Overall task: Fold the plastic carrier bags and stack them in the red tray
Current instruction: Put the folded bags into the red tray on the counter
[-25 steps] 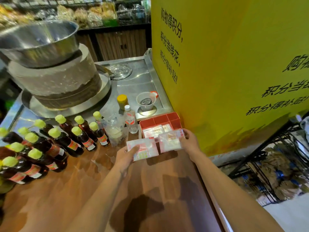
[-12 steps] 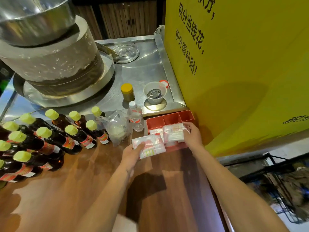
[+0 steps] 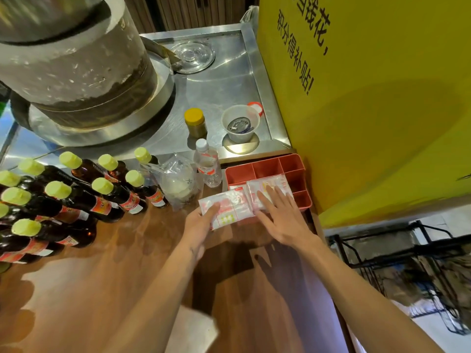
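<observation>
Head view: the right hand (image 3: 281, 220), which half a second ago gripped the far edge of a folded white-and-red plastic bag (image 3: 265, 191), now lies flat with fingers spread, pressing that bag onto the stack in the red compartmented plastic tray (image 3: 293, 165). The left hand (image 3: 201, 224) still pinches a second folded plastic bag (image 3: 228, 212), thumb on top, just left of the tray over the wooden counter (image 3: 127, 250). Dark, green-capped bottles (image 3: 102, 197) stand further left, beside a clear water bottle (image 3: 207, 165).
</observation>
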The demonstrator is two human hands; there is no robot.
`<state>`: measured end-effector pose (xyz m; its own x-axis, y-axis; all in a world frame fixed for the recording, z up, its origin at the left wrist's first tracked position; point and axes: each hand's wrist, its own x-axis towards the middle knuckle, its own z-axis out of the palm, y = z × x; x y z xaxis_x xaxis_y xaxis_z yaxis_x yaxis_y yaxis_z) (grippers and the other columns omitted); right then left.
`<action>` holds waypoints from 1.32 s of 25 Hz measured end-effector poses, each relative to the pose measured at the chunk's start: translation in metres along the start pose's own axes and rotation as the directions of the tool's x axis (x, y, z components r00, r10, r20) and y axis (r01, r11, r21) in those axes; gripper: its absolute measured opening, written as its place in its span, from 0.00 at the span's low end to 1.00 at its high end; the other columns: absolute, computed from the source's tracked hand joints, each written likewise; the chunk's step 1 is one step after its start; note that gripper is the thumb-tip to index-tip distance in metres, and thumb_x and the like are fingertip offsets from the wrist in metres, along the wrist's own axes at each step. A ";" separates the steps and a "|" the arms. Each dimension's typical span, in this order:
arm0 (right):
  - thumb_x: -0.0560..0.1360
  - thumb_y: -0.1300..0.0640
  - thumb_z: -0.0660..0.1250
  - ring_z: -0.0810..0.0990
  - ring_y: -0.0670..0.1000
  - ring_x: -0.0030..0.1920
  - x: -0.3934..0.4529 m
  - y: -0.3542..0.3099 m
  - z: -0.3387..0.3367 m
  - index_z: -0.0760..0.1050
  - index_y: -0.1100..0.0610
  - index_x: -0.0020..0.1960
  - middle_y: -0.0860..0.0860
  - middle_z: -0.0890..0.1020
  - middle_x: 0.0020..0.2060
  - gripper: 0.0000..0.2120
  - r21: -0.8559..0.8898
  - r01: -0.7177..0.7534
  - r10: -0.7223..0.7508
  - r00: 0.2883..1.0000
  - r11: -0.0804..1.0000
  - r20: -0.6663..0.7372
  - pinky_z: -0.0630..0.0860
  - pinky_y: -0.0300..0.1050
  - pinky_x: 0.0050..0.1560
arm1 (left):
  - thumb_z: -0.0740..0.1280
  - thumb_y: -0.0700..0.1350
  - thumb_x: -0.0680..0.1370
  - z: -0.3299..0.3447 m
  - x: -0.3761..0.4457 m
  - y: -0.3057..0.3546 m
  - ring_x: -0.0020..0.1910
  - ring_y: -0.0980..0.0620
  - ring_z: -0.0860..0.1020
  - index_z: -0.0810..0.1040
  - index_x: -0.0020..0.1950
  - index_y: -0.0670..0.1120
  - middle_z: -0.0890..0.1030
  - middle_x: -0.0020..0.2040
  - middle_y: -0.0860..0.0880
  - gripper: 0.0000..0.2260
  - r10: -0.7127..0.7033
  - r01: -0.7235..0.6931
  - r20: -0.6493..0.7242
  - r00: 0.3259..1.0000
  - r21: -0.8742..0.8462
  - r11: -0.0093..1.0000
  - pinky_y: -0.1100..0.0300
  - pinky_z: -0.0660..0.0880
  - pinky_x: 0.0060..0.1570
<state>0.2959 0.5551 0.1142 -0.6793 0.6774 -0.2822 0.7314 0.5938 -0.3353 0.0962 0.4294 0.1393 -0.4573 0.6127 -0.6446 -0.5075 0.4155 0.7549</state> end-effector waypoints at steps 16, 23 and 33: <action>0.66 0.18 0.46 0.38 0.54 0.81 0.043 0.003 -0.030 0.37 0.41 0.81 0.48 0.38 0.81 0.51 -0.052 -0.053 0.073 0.833 0.997 0.548 0.42 0.62 0.78 | 0.70 0.46 0.80 0.017 0.000 0.004 0.54 0.49 0.84 0.80 0.62 0.44 0.85 0.54 0.45 0.13 0.014 -0.013 0.035 0.999 -0.029 0.999 0.53 0.79 0.54; 0.69 0.25 0.67 0.46 0.49 0.81 0.001 0.006 -0.036 0.45 0.40 0.81 0.43 0.47 0.81 0.50 0.353 -0.064 -0.032 0.965 0.933 0.262 0.50 0.58 0.79 | 0.69 0.47 0.80 0.028 -0.007 0.013 0.54 0.50 0.84 0.80 0.62 0.46 0.86 0.54 0.47 0.12 0.029 -0.032 0.056 0.998 0.040 0.999 0.54 0.79 0.53; 0.74 0.57 0.76 0.69 0.44 0.65 -0.003 -0.012 -0.049 0.62 0.45 0.77 0.46 0.70 0.68 0.38 0.908 -0.116 0.280 0.960 0.402 -0.001 0.77 0.29 0.43 | 0.70 0.44 0.80 0.072 -0.011 0.014 0.55 0.48 0.84 0.79 0.64 0.44 0.85 0.55 0.46 0.13 0.050 -0.060 0.165 0.985 0.055 0.997 0.49 0.78 0.60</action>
<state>0.2918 0.5668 0.1628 -0.4470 0.8173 -0.3636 0.3185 -0.2344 -0.9185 0.1469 0.4767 0.1660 -0.3552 0.7356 -0.5768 -0.4385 0.4138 0.7978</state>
